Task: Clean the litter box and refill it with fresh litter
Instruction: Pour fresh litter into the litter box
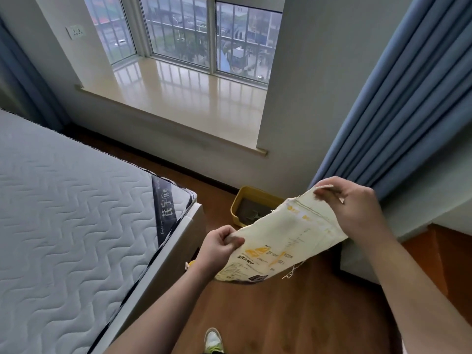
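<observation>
Head view: fingers of the left hand and right hand pinch opposite edges of a limp cream litter bag, held above the wooden floor. Beyond it, the yellow litter box sits beside the blue curtain, near the mattress.

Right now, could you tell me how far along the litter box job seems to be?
Looks late. The yellow litter box on the floor already holds grey litter. In hand: the left hand and right hand pinch a limp, flat litter bag, apparently emptied. Left: probably discarding the bag; how clean the box is cannot be judged.
</observation>
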Action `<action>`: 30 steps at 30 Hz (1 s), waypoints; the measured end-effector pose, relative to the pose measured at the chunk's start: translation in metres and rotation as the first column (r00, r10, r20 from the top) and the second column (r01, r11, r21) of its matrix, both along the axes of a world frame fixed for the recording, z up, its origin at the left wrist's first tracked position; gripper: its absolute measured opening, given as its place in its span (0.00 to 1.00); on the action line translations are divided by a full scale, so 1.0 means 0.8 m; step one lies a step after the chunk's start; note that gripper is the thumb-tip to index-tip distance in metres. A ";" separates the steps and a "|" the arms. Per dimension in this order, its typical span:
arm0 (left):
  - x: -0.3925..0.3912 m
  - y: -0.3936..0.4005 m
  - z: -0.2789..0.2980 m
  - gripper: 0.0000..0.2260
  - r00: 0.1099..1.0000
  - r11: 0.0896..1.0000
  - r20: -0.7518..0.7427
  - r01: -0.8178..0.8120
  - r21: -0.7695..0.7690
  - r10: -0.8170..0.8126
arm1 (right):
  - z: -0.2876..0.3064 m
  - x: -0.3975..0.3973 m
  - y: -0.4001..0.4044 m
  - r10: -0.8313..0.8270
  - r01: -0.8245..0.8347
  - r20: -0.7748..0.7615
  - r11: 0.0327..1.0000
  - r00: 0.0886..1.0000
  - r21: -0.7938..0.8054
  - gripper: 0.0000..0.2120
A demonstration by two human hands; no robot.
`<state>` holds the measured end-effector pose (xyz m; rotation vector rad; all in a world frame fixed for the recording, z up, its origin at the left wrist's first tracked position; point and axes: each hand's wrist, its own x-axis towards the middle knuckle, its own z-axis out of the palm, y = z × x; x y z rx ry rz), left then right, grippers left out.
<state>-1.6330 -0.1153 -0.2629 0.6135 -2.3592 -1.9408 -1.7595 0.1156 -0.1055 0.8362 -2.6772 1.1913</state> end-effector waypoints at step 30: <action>-0.215 -0.028 -0.042 0.07 1.000 0.961 -0.012 -0.019 -0.277 0.017 | -0.141 -0.167 -0.150 0.434 -0.129 -0.222 0.644 0.873 0.754 0.10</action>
